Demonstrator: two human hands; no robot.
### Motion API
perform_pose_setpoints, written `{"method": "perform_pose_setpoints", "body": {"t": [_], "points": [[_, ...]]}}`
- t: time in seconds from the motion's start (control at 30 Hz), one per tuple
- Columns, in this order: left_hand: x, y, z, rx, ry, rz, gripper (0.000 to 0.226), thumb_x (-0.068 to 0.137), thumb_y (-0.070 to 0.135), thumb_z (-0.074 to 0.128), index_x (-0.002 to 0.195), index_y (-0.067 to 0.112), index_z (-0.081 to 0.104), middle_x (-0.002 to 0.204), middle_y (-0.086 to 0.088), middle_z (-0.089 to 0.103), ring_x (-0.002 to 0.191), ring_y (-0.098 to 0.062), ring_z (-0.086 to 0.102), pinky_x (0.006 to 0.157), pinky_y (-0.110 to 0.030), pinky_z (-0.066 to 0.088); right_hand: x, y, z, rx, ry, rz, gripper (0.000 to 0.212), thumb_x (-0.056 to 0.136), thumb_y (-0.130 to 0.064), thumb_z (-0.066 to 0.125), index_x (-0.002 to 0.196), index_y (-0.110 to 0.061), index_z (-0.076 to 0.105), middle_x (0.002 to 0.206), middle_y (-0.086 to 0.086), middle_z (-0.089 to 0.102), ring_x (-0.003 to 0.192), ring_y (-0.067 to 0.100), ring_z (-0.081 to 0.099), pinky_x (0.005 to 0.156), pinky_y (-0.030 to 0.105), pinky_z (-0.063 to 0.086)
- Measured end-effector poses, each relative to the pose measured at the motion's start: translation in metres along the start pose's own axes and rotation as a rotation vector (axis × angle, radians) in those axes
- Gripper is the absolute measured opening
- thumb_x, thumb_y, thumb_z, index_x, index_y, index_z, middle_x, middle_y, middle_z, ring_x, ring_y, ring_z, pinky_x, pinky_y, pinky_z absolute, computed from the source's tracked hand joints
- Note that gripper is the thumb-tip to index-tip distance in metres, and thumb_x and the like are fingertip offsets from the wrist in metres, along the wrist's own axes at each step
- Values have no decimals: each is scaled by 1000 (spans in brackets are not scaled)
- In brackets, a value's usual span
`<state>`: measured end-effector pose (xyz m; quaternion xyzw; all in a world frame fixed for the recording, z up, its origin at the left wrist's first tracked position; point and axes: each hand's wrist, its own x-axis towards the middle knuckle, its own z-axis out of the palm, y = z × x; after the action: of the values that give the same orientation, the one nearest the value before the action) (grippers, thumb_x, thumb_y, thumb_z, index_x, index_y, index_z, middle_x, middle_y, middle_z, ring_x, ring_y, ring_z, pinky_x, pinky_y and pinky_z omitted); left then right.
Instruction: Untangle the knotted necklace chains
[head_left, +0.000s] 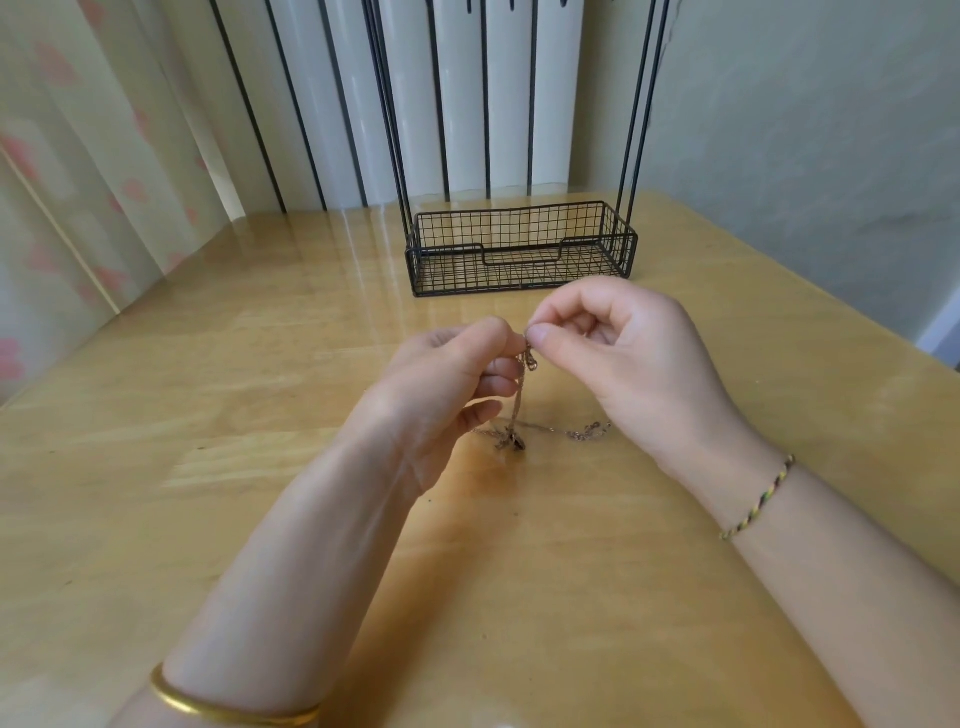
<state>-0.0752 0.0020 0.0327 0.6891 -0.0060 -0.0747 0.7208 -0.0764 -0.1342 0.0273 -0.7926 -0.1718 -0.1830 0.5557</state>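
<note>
Thin rose-gold metal necklace chains (519, 400) lifted just in front of the black rectangular wire basket (519, 249), on its near side. Clasp end up, knotted lower part touching the glossy light wooden table (260, 415), one loose strand trailing off to the right. Left hand (444, 389) curled, fingertips pinching the chains near the top. Right hand (623, 353) likewise closed, thumb and forefinger nipping the same top end, right beside the left fingertips. Plain gold bangle (218, 706) on the left forearm and braided yellow-green cord bracelet (758, 499) on the right wrist, both well nearer than the basket.
</note>
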Motion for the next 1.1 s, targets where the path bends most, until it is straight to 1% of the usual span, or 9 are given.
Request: {"method": "perform_pose_setpoints", "body": {"t": [0.07, 0.13, 0.23, 0.43, 0.57, 0.7, 0.87, 0.97, 1.1], "points": [[0, 0, 0, 14, -1, 8, 28, 85, 14, 54, 58, 21, 58, 58, 5, 50, 59, -11, 46, 65, -26, 37, 0, 0, 1, 12, -9, 6, 13, 83, -7, 65, 74, -17, 65, 74, 6, 61, 64, 11, 47, 60, 25, 42], [1, 0, 0, 33, -3, 20, 23, 85, 14, 54, 63, 20, 57, 58, 6, 52, 59, -10, 47, 66, -26, 37, 0, 2, 1, -2, -22, 3, 16, 85, -9, 64, 74, -20, 63, 73, -5, 58, 62, 9, 45, 58, 22, 39], [2, -1, 0, 47, -4, 39, 21, 85, 12, 53, 66, 19, 56, 61, 6, 56, 61, -9, 50, 68, -27, 39, 1, 2, 2, -30, -28, -22, 17, 86, -13, 61, 74, -25, 60, 71, -12, 53, 61, 7, 45, 60, 21, 37], [4, -3, -1, -7, 54, 84, 24, 84, 9, 51, 62, 20, 54, 63, 6, 55, 62, -8, 49, 69, -25, 40, 1, 2, 4, -105, -82, -4, 25, 90, -10, 58, 73, -27, 54, 69, -10, 51, 60, 4, 43, 58, 19, 34], [6, -5, 0, -53, 88, 103, 25, 84, 8, 50, 62, 19, 51, 56, 9, 51, 59, -7, 49, 69, -24, 40, 0, -2, 5, -134, -120, 5, 24, 89, -10, 59, 73, -27, 54, 72, -6, 56, 65, 10, 48, 62, 24, 41], [6, -5, 1, -91, 92, 100, 23, 86, 8, 48, 65, 17, 51, 58, 8, 53, 56, -5, 52, 64, -23, 40, -1, -2, 6, -45, -90, 36, 22, 87, -9, 59, 71, -24, 55, 64, -10, 53, 53, 6, 42, 53, 19, 35], [3, -6, 5, 70, 37, 148, 19, 85, 12, 50, 67, 15, 53, 58, 7, 56, 60, -10, 50, 67, -26, 40, -1, -1, 7, 124, 11, 115, 20, 89, -7, 56, 73, -19, 57, 48, -17, 50, 48, 2, 43, 47, 14, 35], [3, -6, 6, 201, 46, 203, 10, 70, 25, 53, 65, 16, 54, 60, 5, 55, 67, -15, 48, 68, -32, 39, -2, 0, 8, 177, -13, 188, 19, 91, -7, 53, 74, -15, 56, 45, -13, 47, 44, 4, 40, 42, 18, 33], [3, -3, 3, 47, 72, 188, 16, 83, 9, 46, 68, 15, 49, 59, 2, 51, 62, -14, 49, 68, -29, 41, -1, 0, 9, 108, -94, 180, 21, 93, -12, 52, 73, -18, 55, 43, -12, 45, 41, 3, 37, 43, 18, 32]]}}
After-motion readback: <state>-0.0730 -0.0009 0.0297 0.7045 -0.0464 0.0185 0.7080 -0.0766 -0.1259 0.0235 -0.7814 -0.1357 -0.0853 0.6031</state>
